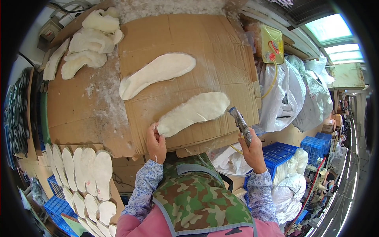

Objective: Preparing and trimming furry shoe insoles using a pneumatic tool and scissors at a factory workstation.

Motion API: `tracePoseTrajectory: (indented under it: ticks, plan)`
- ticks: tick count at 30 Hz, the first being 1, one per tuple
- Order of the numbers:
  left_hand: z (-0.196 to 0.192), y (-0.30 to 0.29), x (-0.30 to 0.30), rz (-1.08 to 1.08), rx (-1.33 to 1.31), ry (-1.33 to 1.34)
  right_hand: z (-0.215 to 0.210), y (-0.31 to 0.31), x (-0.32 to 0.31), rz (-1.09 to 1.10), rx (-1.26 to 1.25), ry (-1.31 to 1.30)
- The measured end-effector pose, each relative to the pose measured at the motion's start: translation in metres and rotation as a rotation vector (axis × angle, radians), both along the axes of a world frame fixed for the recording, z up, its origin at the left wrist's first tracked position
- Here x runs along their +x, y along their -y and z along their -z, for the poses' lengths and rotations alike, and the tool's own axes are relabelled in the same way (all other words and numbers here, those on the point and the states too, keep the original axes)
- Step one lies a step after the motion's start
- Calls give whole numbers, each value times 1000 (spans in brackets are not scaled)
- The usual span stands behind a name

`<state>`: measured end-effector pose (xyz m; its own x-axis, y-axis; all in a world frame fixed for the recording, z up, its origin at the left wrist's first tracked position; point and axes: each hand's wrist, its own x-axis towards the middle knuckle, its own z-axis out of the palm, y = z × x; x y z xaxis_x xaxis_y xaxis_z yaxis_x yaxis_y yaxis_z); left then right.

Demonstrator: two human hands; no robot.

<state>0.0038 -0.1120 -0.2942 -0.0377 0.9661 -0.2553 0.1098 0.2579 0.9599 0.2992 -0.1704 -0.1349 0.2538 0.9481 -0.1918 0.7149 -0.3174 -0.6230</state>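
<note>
Two fleecy white insoles lie on the cardboard sheet in front of me. With its fingers pinched, my left hand grips the narrow end of the nearer fluffy insole. The farther insole rests flat, its face smoother, and no hand touches it. In my right hand is a metal spray gun, its nozzle just right of the nearer insole's wide end. A yellowish hose shows below the gun.
Fluffy insoles are heaped at the far left. Several white insoles stand in rows on cardboard at the lower left. A yellow can with a hose is at the right, beside white plastic bags. A blue crate sits below.
</note>
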Motion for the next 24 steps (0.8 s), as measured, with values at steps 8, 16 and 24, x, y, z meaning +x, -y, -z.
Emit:
tracePoseTrajectory:
  ticks: [8, 16, 24]
  plan:
    - [1, 0, 0, -8, -7, 48, -10, -3, -19, -18, -50, -77]
    - [0, 0, -1, -4, -1, 34, -9, -10, -29, -84, -21, -93]
    - [-5, 0, 1, 8, -7, 43, -1, -7, -9, -15, 16, -19]
